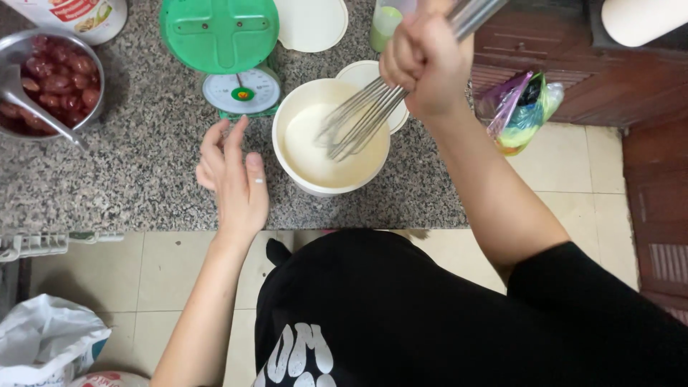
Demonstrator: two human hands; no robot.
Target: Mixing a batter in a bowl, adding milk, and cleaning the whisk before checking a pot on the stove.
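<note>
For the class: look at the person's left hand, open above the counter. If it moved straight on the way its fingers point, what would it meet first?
The left hand points up the picture toward the green kitchen scale. It would probably meet the scale's dial face first, though height above the counter is hard to judge.

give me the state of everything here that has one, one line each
white bowl: upright, holds pale batter
whisk: tilted, wires in the batter
right hand: closed around the whisk handle
left hand: open, beside the bowl, holding nothing
green scale: nothing on its pan
metal bowl: full of red fruit, a spoon in it
white lid: lying flat on the counter
</note>
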